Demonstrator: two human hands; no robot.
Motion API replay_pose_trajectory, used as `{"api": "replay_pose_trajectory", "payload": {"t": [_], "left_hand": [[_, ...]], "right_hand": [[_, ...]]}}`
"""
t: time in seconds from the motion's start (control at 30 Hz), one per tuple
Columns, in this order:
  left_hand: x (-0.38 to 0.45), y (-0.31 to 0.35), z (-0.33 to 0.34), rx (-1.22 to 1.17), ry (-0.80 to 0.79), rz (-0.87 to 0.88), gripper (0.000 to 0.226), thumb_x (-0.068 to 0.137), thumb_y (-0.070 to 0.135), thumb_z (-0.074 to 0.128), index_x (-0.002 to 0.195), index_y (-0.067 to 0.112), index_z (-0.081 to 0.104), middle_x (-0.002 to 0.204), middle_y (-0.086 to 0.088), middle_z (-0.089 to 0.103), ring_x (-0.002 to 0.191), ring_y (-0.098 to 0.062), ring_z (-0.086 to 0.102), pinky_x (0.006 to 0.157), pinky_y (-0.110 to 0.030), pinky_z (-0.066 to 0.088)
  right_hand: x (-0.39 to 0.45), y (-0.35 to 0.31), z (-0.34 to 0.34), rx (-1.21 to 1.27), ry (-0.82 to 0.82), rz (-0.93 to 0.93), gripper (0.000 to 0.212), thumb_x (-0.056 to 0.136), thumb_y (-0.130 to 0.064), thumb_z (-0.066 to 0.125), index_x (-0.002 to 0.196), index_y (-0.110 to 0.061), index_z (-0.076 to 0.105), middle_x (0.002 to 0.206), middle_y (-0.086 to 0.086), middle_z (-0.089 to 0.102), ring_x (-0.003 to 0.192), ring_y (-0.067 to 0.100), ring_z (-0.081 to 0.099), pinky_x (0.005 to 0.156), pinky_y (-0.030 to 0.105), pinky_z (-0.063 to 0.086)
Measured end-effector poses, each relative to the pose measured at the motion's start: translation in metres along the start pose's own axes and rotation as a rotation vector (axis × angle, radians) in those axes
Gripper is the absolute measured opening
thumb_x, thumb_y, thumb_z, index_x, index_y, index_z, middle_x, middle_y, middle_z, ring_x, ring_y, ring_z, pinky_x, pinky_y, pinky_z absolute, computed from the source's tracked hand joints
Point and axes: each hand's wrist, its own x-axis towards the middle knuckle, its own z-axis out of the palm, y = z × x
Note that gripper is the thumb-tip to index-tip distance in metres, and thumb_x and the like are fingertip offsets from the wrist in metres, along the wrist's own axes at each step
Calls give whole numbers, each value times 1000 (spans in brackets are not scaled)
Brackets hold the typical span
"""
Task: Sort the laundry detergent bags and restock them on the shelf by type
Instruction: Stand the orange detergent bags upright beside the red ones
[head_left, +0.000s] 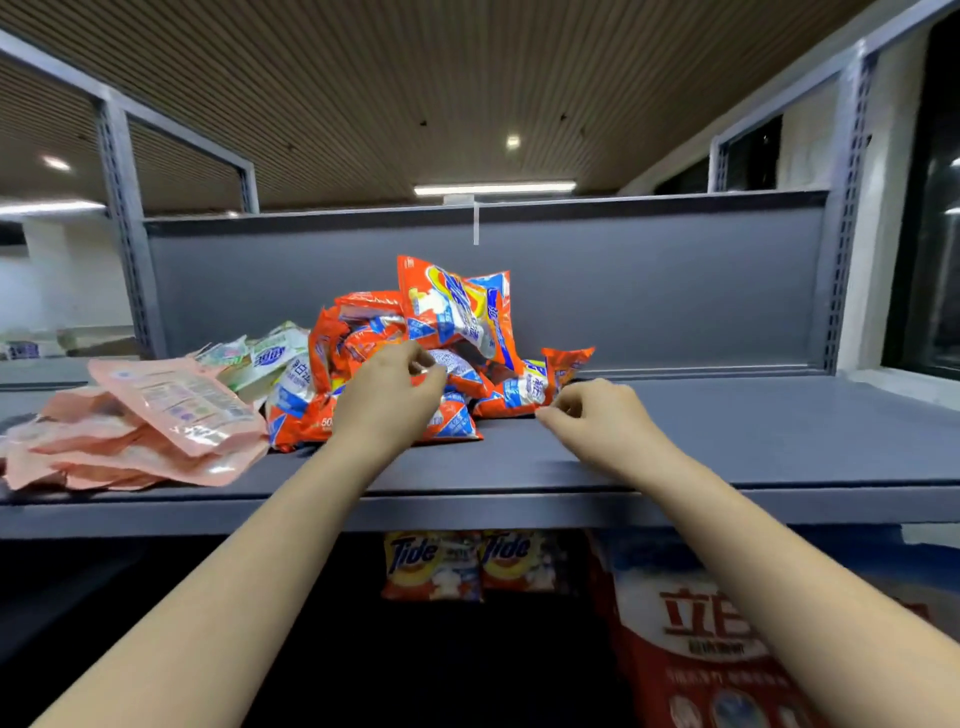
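We see the left hand (388, 400) reaching into the front of a heap of orange detergent bags (415, 353) on the grey shelf (727, 431), its fingers curled at a white-and-blue bag in the middle of the heap; whether they actually pinch that bag or only touch it we cannot tell. The right hand (597, 415) rests on the shelf board just right of the heap, fingers curled under and thumb and forefinger drawn together at the lower corner of the rightmost orange bag (524, 389); here too we cannot tell if the corner is gripped. The two hands are apart, with the front of the heap between them. One orange bag (457, 306) stands tilted at the top of the heap, leaning toward the shelf's grey back panel (649, 291). To the left of the heap lie a few white-and-green bags (265, 358), partly under the orange ones, and further left, near the shelf's front edge, a stack of pink pouches (135, 431) lying flat, the top one tilted. Below the shelf board we see two orange Tide bags (467, 564) side by side, and to their right a large red and white bag (701, 649) with Chinese lettering.
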Motion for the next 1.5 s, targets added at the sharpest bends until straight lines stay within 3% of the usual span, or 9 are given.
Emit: {"api": "replay_pose_trajectory", "payload": {"t": [0.33,0.43,0.67,0.8,0.93,1.03,1.17,1.3,1.5], "left_hand": [[112,-18,32,-440,-87,-465,62,89,42,58,133,2,43,134,-14,52,122,-34,50,97,-39,41],[122,-21,38,-564,-114,-537,60,89,40,60,134,3,45,119,-10,55,97,-26,57,81,-32,40],[131,-15,42,-525,-89,-542,59,77,27,74,123,2,49,111,-12,60,89,-29,58,75,-34,48],[107,12,46,-558,-155,-491,75,69,16,75,129,-3,33,100,-15,57,57,-22,64,39,-30,52],[65,36,72,-301,-204,-374,116,68,30,76,146,-3,-4,121,-16,57,109,-34,57,93,-43,48],[43,45,80,-139,-247,-241,58,71,44,69,107,0,60,97,-17,68,94,-32,63,80,-34,51],[30,54,68,-96,-265,-154,51,83,49,52,56,7,62,53,-6,63,62,-26,60,65,-31,50],[42,55,70,223,-58,-8,39,88,49,48,91,15,66,100,-10,66,104,-31,55,77,-35,42],[41,49,89,594,-392,129,56,91,59,30,124,21,54,132,-10,53,126,-30,44,105,-44,26]], "right_hand": [[105,29,45,-24,-226,400,50,91,-46,51,131,-15,53,134,10,53,121,27,51,97,30,40],[120,34,56,-97,-225,457,45,96,-34,46,134,-9,49,135,12,53,123,28,50,98,31,41],[117,46,36,2,99,569,33,98,-15,42,120,5,54,127,21,56,118,35,53,89,34,44],[100,48,6,49,323,546,30,97,-15,36,112,-3,59,120,19,60,112,37,55,88,35,42],[74,45,-20,184,559,528,29,101,-25,30,106,-12,55,119,15,60,108,36,53,79,36,34],[57,45,-33,216,719,483,28,102,-29,28,101,-14,52,113,11,61,99,33,54,73,33,29],[36,53,-38,124,867,362,29,103,-29,31,103,-9,52,112,9,56,94,31,54,70,30,27],[12,70,-33,44,1008,236,33,102,-31,34,107,-6,54,107,11,58,86,35,58,64,33,35],[-7,87,-35,-1,934,216,42,98,-44,40,116,-9,53,99,14,67,83,40,62,64,33,34]]}}
